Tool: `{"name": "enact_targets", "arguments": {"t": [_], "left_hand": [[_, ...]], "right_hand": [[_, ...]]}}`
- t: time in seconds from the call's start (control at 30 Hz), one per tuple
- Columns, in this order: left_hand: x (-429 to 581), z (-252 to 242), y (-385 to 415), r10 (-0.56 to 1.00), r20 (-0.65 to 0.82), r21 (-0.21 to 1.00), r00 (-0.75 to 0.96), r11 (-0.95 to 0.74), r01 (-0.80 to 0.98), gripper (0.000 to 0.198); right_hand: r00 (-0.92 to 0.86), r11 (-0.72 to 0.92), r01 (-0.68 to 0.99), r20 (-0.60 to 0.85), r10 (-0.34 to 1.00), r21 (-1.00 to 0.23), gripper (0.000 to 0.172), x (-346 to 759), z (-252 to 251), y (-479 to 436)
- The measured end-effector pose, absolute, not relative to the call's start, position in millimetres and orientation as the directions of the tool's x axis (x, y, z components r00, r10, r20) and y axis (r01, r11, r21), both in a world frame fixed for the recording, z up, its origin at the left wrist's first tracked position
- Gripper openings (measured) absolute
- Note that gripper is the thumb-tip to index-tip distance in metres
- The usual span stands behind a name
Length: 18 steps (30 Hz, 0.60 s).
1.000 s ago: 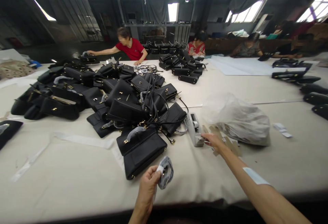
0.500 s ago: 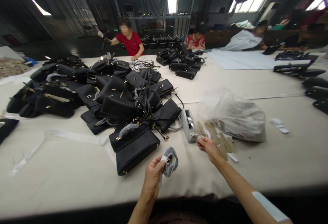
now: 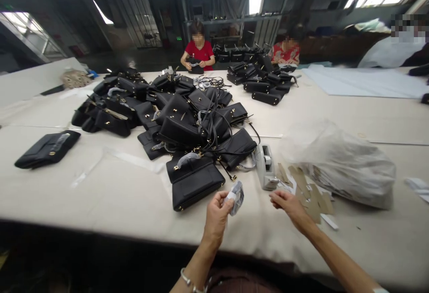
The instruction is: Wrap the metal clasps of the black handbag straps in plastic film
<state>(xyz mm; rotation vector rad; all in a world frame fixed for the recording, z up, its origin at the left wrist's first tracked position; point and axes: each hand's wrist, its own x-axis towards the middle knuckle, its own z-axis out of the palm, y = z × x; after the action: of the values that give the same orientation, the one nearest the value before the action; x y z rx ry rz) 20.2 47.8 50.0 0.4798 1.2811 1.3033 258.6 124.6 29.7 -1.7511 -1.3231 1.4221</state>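
My left hand (image 3: 216, 217) is closed on a coiled strap (image 3: 237, 199), dark, wrapped in clear plastic and with a white band round it. My right hand (image 3: 291, 207) is pinched just in front of a grey tape dispenser (image 3: 266, 172); whatever its fingertips hold is too small to make out. Beyond my left hand lies a black handbag (image 3: 197, 185) with gold fittings and a plastic-wrapped handle. Behind that bag rises a heap of black handbags (image 3: 181, 125) with loose straps on top.
Right of the dispenser are brown card strips (image 3: 315, 201) and a cloudy plastic bag (image 3: 351, 167). Another black bag (image 3: 48, 150) lies flat at the left. Across the table (image 3: 127, 212), a person in red (image 3: 200, 53) handles a black item, and another person (image 3: 284, 53) sits further right.
The view has turned left. My right hand has drawn back slightly from the dispenser's front end. My left hand still holds the coil. The co-worker in red has brought both hands together on a black item.
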Motion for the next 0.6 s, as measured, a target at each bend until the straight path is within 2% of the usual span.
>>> {"name": "enact_targets", "arguments": {"t": [0.1, 0.17, 0.27, 0.37, 0.5, 0.6], "left_hand": [[17, 55, 46, 0.903, -0.346, 0.931, -0.256, 0.296, -0.215, 0.037], [16, 61, 45, 0.912, -0.291, 0.956, -0.290, 0.287, -0.055, 0.030], [13, 70, 43, 0.919, -0.184, 0.964, -0.349, 0.238, 0.119, 0.021], [7, 74, 38, 0.922, -0.120, 0.961, -0.369, 0.200, 0.188, 0.017], [-4, 74, 33, 0.931, -0.101, 0.958, -0.352, 0.187, 0.218, 0.015], [-13, 71, 31, 0.931, -0.168, 0.955, -0.324, 0.235, 0.180, 0.015]], "right_hand": [[-0.282, -0.303, 0.286, -0.382, 0.880, -0.909, 0.038, 211, 68, 107], [-0.390, -0.274, 0.240, -0.351, 0.851, -0.931, 0.034, 183, 84, 99], [-0.364, -0.296, 0.237, -0.367, 0.856, -0.925, 0.034, 157, 85, 95], [-0.298, -0.332, 0.254, -0.400, 0.867, -0.908, 0.036, 149, 73, 95], [-0.320, -0.324, 0.276, -0.404, 0.857, -0.905, 0.035, 143, 67, 94], [-0.318, -0.241, 0.379, -0.371, 0.872, -0.893, 0.031, 136, 72, 95]]}}
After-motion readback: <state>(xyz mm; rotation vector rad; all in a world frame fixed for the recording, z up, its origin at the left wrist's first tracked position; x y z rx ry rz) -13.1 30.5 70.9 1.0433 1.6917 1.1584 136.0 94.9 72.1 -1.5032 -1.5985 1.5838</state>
